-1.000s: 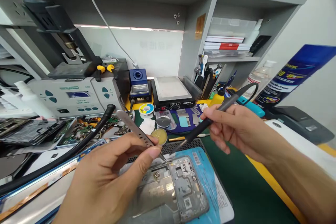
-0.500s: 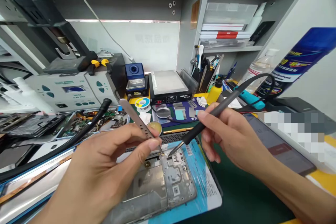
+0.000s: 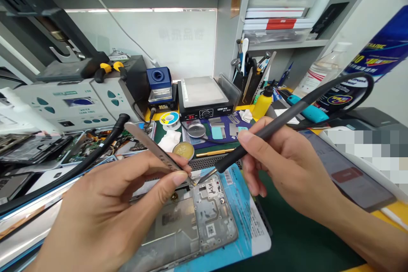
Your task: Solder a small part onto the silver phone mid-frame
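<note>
Head view: phone chassis [image 3: 197, 221] at 6 o'clock.
Left hand [image 3: 105, 216]: pinching tweezers [image 3: 149, 146], tips on chassis's top edge.
Right hand [image 3: 287, 165]: gripping soldering iron [image 3: 270, 129]; tip, apart earlier, now meets tweezers.

Phone frame [image 3: 204, 216] partly behind left hand [image 3: 105, 216], spray can [image 3: 382, 59] cropped

The slim silver tweezers [image 3: 153, 148] were pinched between thumb and forefinger of the left hand [image 3: 108, 212], slanting down to the right. The dark grey soldering iron [image 3: 270, 129] sat pen-like in the right hand [image 3: 287, 165], its metal tip meeting the tweezer tips. Both touched the upper edge of the opened phone [image 3: 191, 216], which lay flat under the left fingertips.
</note>
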`<state>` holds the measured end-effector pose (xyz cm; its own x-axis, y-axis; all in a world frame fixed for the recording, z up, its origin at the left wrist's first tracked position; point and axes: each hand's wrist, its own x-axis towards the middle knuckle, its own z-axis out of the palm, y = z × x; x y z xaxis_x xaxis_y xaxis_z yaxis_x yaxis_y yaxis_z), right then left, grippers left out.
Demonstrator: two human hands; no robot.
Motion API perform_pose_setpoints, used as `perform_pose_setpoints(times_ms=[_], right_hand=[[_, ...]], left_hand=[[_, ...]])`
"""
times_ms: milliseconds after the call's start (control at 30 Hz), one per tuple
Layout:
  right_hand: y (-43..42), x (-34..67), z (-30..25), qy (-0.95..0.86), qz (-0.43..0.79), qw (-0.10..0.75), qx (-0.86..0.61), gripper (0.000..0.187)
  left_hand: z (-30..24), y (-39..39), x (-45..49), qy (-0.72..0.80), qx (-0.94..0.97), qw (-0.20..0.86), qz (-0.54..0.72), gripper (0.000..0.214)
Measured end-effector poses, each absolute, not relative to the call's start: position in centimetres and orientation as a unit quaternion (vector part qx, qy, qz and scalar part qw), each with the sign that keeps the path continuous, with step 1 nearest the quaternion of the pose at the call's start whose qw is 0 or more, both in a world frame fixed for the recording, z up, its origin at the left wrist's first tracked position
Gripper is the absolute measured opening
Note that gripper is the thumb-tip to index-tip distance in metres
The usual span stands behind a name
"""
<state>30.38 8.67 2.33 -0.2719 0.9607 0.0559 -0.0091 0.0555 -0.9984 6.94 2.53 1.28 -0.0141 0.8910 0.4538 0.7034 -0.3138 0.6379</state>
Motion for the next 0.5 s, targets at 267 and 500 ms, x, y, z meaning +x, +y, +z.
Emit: perform_pose_setpoints(times_ms=[267, 500], right_hand=[[8.71, 30.19, 2.33, -0.587, 0.542, 0.425, -0.426, 0.044], [8.8, 30.17, 2.27, -0.582, 0.547, 0.423, -0.428, 0.043]], left_hand=[[0.97, 2.49, 6.98, 0.579, 0.696, 0.097, 0.414, 0.007], [0.94, 2.29, 6.72, 0.585, 0.688, 0.106, 0.416, 0.014]])
